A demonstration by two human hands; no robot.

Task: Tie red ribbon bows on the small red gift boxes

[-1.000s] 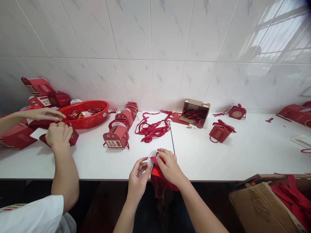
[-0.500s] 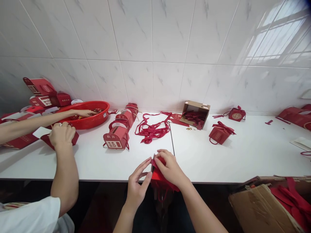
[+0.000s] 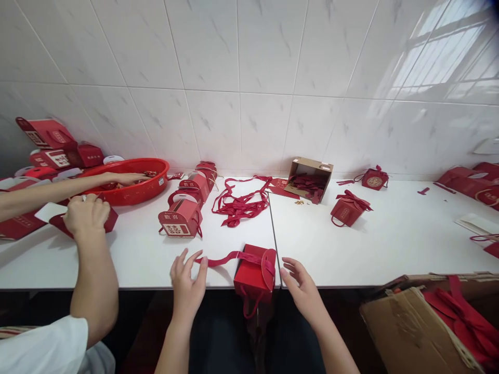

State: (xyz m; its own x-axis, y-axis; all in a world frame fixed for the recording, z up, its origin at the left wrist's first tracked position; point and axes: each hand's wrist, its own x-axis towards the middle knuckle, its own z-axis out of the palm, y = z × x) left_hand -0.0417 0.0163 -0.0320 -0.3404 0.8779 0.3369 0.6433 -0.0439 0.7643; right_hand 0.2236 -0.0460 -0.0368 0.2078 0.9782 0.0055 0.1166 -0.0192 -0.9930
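A red gift box with a rounded flap and a looped cord handle sits at the table's front edge between my hands. A red ribbon runs over its top and stretches out to the left. My left hand has the ribbon's end between thumb and index finger, the other fingers loosely spread. Just right of the box, my right hand is open, fingers curved, holding nothing and apart from the box.
Beyond lies a tangle of red ribbon. Finished boxes line up left of it; a bow-tied box stands right. An open carton holds red strips. At left, another person's hands work at a red basin and box. A cardboard box sits front right.
My hands have moved apart from the box, which now stands in view at the table edge. The ribbon is drawn out leftward with my left hand; my right hand has let go.
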